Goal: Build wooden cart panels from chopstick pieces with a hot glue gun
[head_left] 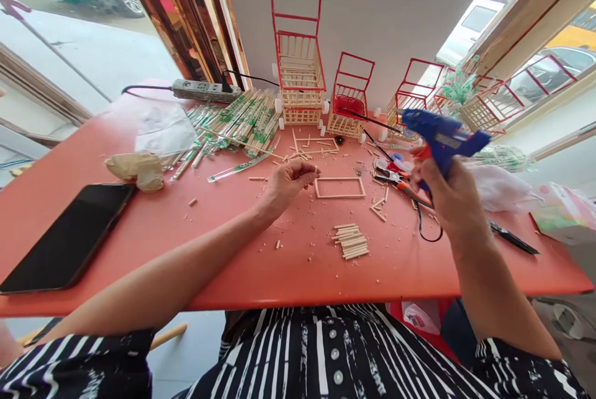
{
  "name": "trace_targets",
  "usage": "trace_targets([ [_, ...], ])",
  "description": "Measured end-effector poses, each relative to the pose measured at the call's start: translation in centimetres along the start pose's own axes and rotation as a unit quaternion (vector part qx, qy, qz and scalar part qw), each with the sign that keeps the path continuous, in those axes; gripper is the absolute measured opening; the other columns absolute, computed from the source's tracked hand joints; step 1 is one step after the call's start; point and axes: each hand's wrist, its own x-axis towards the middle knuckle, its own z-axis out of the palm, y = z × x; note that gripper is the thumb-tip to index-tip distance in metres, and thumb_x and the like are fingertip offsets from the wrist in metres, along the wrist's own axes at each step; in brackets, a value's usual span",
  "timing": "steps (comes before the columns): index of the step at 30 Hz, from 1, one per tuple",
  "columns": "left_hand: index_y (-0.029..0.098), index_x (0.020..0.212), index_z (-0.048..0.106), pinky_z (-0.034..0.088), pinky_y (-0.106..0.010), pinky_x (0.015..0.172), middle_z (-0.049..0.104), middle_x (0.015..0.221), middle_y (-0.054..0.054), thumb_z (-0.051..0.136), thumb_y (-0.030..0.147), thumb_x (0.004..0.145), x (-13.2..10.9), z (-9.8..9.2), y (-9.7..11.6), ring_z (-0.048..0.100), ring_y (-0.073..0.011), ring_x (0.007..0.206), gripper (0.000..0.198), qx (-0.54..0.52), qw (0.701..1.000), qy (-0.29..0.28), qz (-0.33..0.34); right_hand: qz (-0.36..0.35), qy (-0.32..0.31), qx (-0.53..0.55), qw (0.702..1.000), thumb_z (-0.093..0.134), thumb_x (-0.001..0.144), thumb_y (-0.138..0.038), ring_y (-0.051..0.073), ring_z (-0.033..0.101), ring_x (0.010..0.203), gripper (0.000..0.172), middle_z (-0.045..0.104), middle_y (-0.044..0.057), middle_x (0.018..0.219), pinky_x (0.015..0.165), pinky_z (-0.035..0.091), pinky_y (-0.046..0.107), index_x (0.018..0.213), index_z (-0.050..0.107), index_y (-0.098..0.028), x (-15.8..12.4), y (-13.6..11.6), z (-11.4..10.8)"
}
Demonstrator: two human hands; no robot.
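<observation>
Left hand: thumb and forefinger pinched on one short wooden stick, held just beside the far left corner of the rectangular stick frame. Right hand: fingers closed around the handle of a blue glue gun, raised well to the right of the left fingertips, nozzle pointing back towards them. Frame lies flat on the red table, immediately right of the left fingertips. Step in hand, by my reading: fixing short sticks to that frame with glue. Next move would call for bringing nozzle and pinched stick together for a small dab, then a steady seat on the corner, the fingers kept off the hot tip. Counts: one glue gun, one complete frame, one pinched stick. Nearer the body than the left fingertips, one stack of short sticks; they overlap, so perhaps ten or more, no firm figure. Just beyond the same fingertips, one partial frame with loose offcuts in and about it. Farther off, beyond both hands, at least four red-handled model carts. Between the hands, nearer the right fingers, one pair of orange-handled pliers. Well left of the left fingers, one smartphone; beyond them, one power strip.
</observation>
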Motion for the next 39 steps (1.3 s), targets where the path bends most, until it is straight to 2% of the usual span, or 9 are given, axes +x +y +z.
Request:
trace_targets([
  [5,0.017,0.083,0.077,0.051,-0.027,0.063,0.079,0.086,-0.006,0.091,0.043,0.07,0.2,-0.1,-0.2,0.06,-0.0115,0.065,0.032,-0.037,0.999,0.003,-0.024,0.008,-0.064,0.027,0.998,0.07,0.094,-0.076,0.014,0.052,0.067,0.057,0.061,0.001,0.078,0.061,0.045,0.029,0.101,0.074,-0.02,-0.8,0.9,3.9],
  [9,0.017,0.084,0.078,0.051,-0.026,0.067,0.077,0.083,-0.004,0.095,0.05,0.067,0.1,-0.2,-0.1,0.061,-0.0117,0.068,0.041,-0.037,0.997,-0.001,-0.074,0.026,-0.156,0.101,0.982,0.067,0.099,-0.073,0.013,0.055,0.064,0.053,0.069,0.006,0.089,0.056,0.045,0.028,0.102,0.072,-0.02,-1.6,1.5,4.5],
  [12,0.018,0.083,0.078,0.05,-0.025,0.065,0.073,0.077,-0.001,0.1,0.054,0.061,0.2,-0.3,0.1,0.06,-0.0115,0.067,0.048,-0.038,0.995,0.011,-0.093,0.035,-0.185,0.112,0.976,0.067,0.099,-0.071,0.012,0.055,0.06,0.052,0.067,0.004,0.084,0.051,0.041,0.027,0.098,0.07,-0.019,-1.9,1.5,4.8],
  [16,0.019,0.081,0.078,0.05,-0.025,0.065,0.073,0.076,-0.001,0.101,0.055,0.06,0.2,-0.3,0.3,0.06,-0.0117,0.066,0.048,-0.019,0.996,0.015,-0.082,0.053,-0.184,0.101,0.976,0.068,0.099,-0.072,0.012,0.054,0.058,0.052,0.065,0.003,0.078,0.049,0.041,0.026,0.097,0.07,-0.02,-2.1,1.0,5.2],
  [20,0.02,0.082,0.078,0.055,-0.028,0.071,0.076,0.081,-0.003,0.097,0.054,0.064,0.0,-0.2,0.1,0.065,-0.0149,0.071,0.043,0.002,0.997,-0.002,-0.071,0.08,-0.186,0.133,0.97,0.07,0.098,-0.07,0.012,0.056,0.062,0.051,0.071,0.007,0.09,0.052,0.044,0.027,0.102,0.072,-0.019,-2.4,0.8,5.2],
  [24,0.02,0.084,0.078,0.058,-0.031,0.076,0.078,0.086,-0.005,0.092,0.052,0.072,-0.3,-0.2,-0.1,0.07,-0.0185,0.08,0.036,0.031,0.998,-0.017,-0.059,0.111,-0.152,0.176,0.966,0.073,0.099,-0.065,0.014,0.058,0.065,0.046,0.074,0.009,0.098,0.054,0.047,0.028,0.107,0.074,-0.02,-2.8,1.3,4.9],
  [28,0.02,0.083,0.078,0.055,-0.029,0.073,0.076,0.081,-0.003,0.088,0.042,0.075,-0.5,-0.2,0.0,0.068,-0.0168,0.075,0.026,0.053,0.997,-0.02,-0.048,0.139,-0.112,0.218,0.959,0.075,0.099,-0.059,0.013,0.057,0.066,0.038,0.072,0.007,0.099,0.054,0.046,0.026,0.111,0.075,-0.023,-2.7,1.1,4.6],
  [32,0.02,0.083,0.079,0.053,-0.029,0.074,0.077,0.081,-0.004,0.08,0.035,0.083,-0.7,-0.2,0.0,0.068,-0.0164,0.073,0.015,0.089,0.995,-0.039,-0.031,0.184,-0.081,0.25,0.947,0.087,0.088,-0.057,0.012,0.055,0.065,0.039,0.07,0.007,0.101,0.05,0.045,0.024,0.103,0.075,-0.024,-2.1,0.5,4.6],
  [39,0.021,0.081,0.08,0.053,-0.029,0.074,0.08,0.083,-0.006,0.077,0.031,0.086,-0.7,0.0,0.2,0.071,-0.0186,0.077,0.011,0.134,0.988,-0.068,0.029,0.271,-0.064,0.279,0.919,0.103,0.066,-0.052,0.011,0.054,0.065,0.05,0.063,0.003,0.091,0.049,0.046,0.021,0.097,0.075,-0.024,-1.6,-0.4,4.9],
])
